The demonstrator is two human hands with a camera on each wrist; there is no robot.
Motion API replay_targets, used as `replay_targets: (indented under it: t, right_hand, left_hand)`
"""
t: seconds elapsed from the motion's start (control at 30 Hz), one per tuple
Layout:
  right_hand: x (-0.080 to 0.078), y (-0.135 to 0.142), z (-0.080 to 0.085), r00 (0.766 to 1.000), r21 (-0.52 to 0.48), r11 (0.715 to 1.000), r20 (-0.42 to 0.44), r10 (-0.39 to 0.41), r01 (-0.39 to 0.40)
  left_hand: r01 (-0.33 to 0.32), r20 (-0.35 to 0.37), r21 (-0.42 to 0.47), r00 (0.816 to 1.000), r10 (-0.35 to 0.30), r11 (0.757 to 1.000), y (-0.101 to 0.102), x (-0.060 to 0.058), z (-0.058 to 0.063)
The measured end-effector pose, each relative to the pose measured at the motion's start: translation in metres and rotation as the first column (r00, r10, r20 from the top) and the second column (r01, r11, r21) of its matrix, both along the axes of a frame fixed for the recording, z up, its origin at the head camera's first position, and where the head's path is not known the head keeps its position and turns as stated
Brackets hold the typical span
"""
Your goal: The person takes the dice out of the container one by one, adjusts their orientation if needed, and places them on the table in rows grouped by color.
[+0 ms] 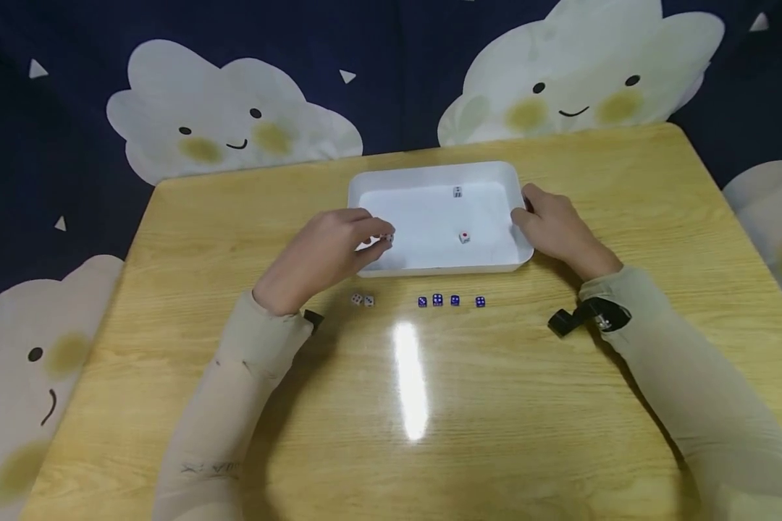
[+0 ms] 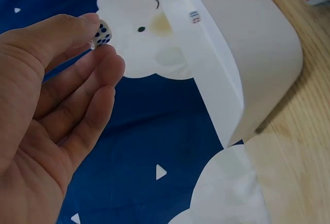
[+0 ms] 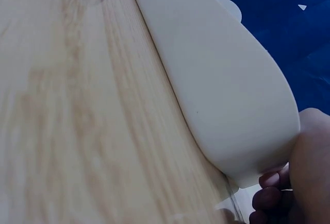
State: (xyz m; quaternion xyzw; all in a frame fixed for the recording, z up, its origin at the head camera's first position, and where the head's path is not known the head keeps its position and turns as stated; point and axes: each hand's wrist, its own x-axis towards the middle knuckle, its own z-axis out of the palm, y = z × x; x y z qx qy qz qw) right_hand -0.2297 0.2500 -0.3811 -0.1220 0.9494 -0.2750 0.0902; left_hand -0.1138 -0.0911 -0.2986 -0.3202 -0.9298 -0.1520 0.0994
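A white die [image 2: 102, 33] with blue dots is pinched between the thumb and fingertips of my left hand [image 1: 326, 246], over the left end of a white rectangular tray [image 1: 433, 270]. My right hand [image 1: 557, 228] grips the tray's right end, thumb over the rim and fingers outside. Inside the tray lie two white dice, one near the back wall [image 1: 457, 192] and a die with a red dot [image 1: 465, 237] towards the front. In the right wrist view the tray's outer wall [image 3: 216, 80] hides part of the right hand's fingers.
In front of the tray, two white dice [image 1: 363, 299] sit side by side at the left. Several blue dice [image 1: 437, 299] form a row to their right. Everything stands on a wooden table [image 1: 495, 420]; a dark cloth with clouds [image 1: 397, 79] hangs behind it.
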Motion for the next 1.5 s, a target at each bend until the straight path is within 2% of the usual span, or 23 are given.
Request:
replay_targets:
  t: [0.17,0.37,0.67,0.8,0.93,1.13,1.37,1.5]
  right_hand:
    - [0.000,0.001,-0.001,1.000,-0.004,1.000,0.001,-0.004,0.004]
    - [0.001,0.001,-0.002,1.000,-0.019,1.000,0.002,0.000,0.000]
    - [-0.003,0.001,0.003,1.000,-0.004,1.000,-0.004,0.005,-0.005]
    - [-0.003,0.002,0.005,1.000,0.007,1.000,0.013,0.000,0.000]
    - [-0.001,0.001,0.003,1.000,0.002,1.000,0.013,-0.014,0.014]
    - [-0.001,-0.006,-0.002,0.999,-0.032,0.999,0.030,-0.012,0.013]
    - [-0.001,-0.002,-0.001,1.000,-0.014,1.000,0.003,-0.010,0.010]
    - [0.001,-0.002,0.000,1.000,-0.012,1.000,0.018,-0.014,0.014]
  left_hand:
    - [-0.003,-0.038,0.027,0.999,0.004,1.000,-0.007,0.011,-0.004]
    - [-0.016,-0.023,0.044,1.000,0.017,0.999,-0.013,0.020,-0.013]
    - [-0.045,-0.025,0.091,0.999,0.048,0.995,-0.024,0.029,-0.012]
    - [-0.051,-0.024,0.094,0.998,0.053,0.994,-0.026,0.029,-0.014]
    - [-0.046,0.007,0.078,0.999,0.045,0.996,-0.031,0.028,-0.015]
    - [-0.071,0.044,0.049,0.997,0.069,0.996,-0.042,0.027,-0.013]
    - [-0.106,0.068,0.062,0.993,0.101,0.992,-0.045,0.026,-0.014]
    - [-0.125,0.099,0.063,0.988,0.118,0.990,-0.049,0.028,-0.011]
